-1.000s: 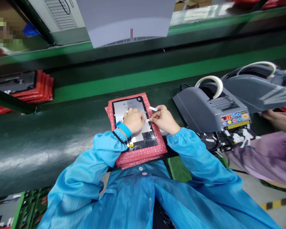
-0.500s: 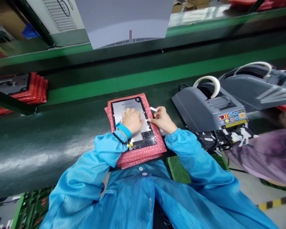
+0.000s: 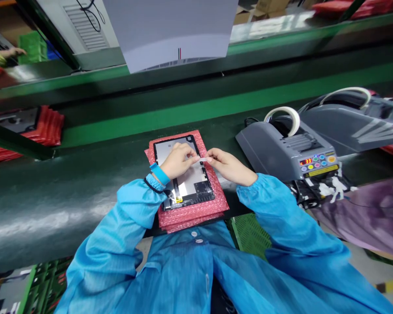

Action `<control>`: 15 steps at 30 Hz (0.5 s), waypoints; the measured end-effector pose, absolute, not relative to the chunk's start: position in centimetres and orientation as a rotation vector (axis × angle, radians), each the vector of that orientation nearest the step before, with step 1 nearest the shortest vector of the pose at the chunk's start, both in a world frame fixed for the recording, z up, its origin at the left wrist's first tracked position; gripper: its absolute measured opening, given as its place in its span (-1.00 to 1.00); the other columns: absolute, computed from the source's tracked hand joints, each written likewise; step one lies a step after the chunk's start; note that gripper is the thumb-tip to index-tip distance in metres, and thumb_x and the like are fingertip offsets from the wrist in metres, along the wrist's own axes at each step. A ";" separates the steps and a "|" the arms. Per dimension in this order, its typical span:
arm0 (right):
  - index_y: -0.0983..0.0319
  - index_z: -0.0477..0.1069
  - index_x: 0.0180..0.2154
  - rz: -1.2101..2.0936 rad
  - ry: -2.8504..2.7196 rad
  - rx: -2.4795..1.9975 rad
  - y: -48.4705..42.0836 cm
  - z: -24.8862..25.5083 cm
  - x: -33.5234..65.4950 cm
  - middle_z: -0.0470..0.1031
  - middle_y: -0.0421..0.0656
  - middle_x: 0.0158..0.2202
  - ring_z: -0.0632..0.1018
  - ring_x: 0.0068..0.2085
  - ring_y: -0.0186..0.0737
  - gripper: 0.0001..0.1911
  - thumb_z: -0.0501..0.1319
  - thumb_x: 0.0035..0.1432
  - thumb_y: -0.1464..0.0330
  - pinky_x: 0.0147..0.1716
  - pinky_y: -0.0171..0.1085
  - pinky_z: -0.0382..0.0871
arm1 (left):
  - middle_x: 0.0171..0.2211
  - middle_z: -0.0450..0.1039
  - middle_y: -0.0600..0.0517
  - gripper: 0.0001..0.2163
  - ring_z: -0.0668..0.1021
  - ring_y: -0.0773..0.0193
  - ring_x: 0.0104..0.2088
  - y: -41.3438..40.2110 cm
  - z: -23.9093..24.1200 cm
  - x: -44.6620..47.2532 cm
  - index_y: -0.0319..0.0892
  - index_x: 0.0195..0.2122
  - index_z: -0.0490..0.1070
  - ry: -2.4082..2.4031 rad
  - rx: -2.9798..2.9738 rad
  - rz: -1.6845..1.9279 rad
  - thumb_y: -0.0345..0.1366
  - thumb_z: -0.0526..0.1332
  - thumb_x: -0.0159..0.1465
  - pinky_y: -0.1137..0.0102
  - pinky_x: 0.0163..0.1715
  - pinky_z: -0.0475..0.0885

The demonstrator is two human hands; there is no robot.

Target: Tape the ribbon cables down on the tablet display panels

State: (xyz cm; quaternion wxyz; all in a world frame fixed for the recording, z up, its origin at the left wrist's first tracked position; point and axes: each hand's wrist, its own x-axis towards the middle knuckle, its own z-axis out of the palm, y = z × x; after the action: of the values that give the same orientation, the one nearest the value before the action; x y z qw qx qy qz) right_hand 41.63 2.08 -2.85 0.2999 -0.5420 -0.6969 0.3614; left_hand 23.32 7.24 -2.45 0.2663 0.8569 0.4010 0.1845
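Note:
A short white strip of tape (image 3: 203, 159) is stretched between my two hands, over the right edge of a flat tablet-like panel. My left hand (image 3: 179, 160), with a blue wrist strap (image 3: 160, 173), pinches the strip's left end above the panel. The right end is between the thumb and fingers of my right hand (image 3: 231, 166). The panel (image 3: 186, 189) has a black frame, a silver back and a yellow patch near its lower edge. Beneath it are stacked pink bubble-wrap bags (image 3: 218, 198). My left hand hides part of the panel's upper middle.
Right of the panel stands a grey tape dispenser (image 3: 268, 150) with a lit display; a second dispenser (image 3: 340, 120) is behind it. Red bags (image 3: 50, 126) are stacked at the left. A co-worker's purple sleeve (image 3: 363, 218) is at right. A white hood (image 3: 173, 30) hangs ahead.
My left hand has lifted from lying across the panel to a pinch on the strip. My right hand has shifted slightly, and the strip now spans both hands.

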 end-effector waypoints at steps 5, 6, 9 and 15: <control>0.24 0.37 -0.34 0.964 -1.832 -1.517 2.4 -2.7 41.7 0.49 -0.14 -0.36 0.46 -0.32 -0.25 -0.85 0.07 0.16 0.33 -0.28 -0.28 0.31 | -0.36 0.44 0.01 -0.85 0.39 0.20 -0.23 7.7 -3.1 23.3 -0.19 -0.40 0.43 1.159 2.321 0.330 -0.28 0.14 0.26 0.26 -0.09 0.24; 0.24 0.38 -0.33 0.964 -1.792 -1.556 2.4 -2.8 41.8 0.50 -0.13 -0.36 0.47 -0.33 -0.24 -0.85 0.08 0.15 0.33 -0.29 -0.27 0.31 | -0.35 0.44 0.00 -0.84 0.39 0.20 -0.23 7.8 -3.2 23.3 -0.19 -0.39 0.44 1.176 2.317 0.304 -0.29 0.13 0.27 0.25 -0.09 0.24; 0.26 0.39 -0.32 0.948 -1.672 -1.623 2.6 -3.0 42.0 0.50 -0.13 -0.37 0.46 -0.37 -0.26 -0.84 0.13 0.11 0.30 -0.33 -0.28 0.31 | -0.32 0.45 -0.01 -0.84 0.39 0.18 -0.20 7.9 -3.2 23.2 -0.19 -0.37 0.44 1.212 2.297 0.235 -0.29 0.11 0.28 0.25 -0.09 0.24; 0.24 0.37 -0.43 0.931 -1.770 -1.561 3.2 -4.0 41.4 0.44 -0.21 -0.48 0.38 -0.47 -0.33 -0.87 0.16 0.07 0.31 -0.44 -0.33 0.23 | -0.26 0.46 -0.03 -0.83 0.38 0.13 -0.11 7.6 -2.7 23.6 -0.19 -0.35 0.44 1.248 2.282 0.153 -0.29 0.09 0.29 0.21 -0.06 0.21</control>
State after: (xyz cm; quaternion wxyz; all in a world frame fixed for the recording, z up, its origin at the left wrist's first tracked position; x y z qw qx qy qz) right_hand 41.35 3.19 -3.96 0.2976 -0.5875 -0.6661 0.3503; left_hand 23.60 7.61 -2.70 0.2647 0.8446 0.4619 0.0567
